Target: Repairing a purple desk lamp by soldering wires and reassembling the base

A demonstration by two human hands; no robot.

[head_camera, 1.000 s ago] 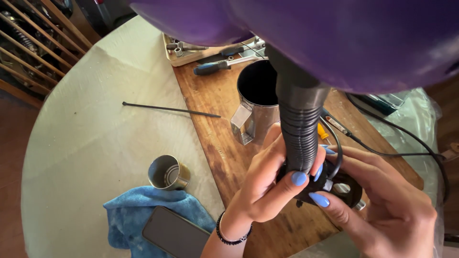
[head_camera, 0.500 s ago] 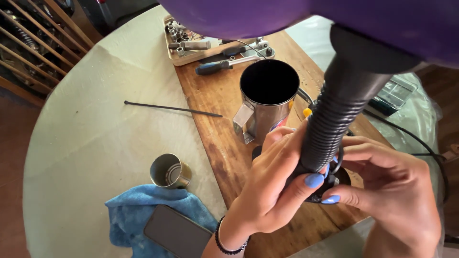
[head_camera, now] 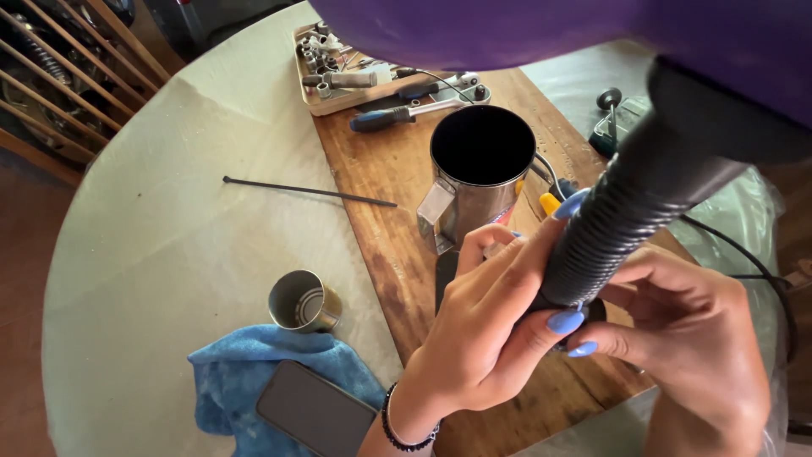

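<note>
A black ribbed hose (head_camera: 626, 220) runs down from a purple body (head_camera: 541, 34) at the top of the view. My left hand (head_camera: 482, 338) is wrapped around the hose's lower end, thumb across the front. My right hand (head_camera: 685, 330) cups the same end from the right, fingers touching a small black part under the hose that is mostly hidden. Both hands hover over a wooden board (head_camera: 381, 195). A tall metal mug (head_camera: 478, 173) with a dark inside stands on the board just behind my left hand.
A small metal cup (head_camera: 303, 300) lies on the round pale table (head_camera: 169, 237), next to a blue cloth (head_camera: 245, 372) with a dark phone (head_camera: 315, 410) on it. A thin black rod (head_camera: 304, 192), a blue-handled screwdriver (head_camera: 397, 114) and a tray of sockets (head_camera: 326, 72) lie farther back.
The hose has swung from near upright to a slant toward the upper right. Both hands stayed on its lower end and shifted slightly right; the view moved, showing more of the mug.
</note>
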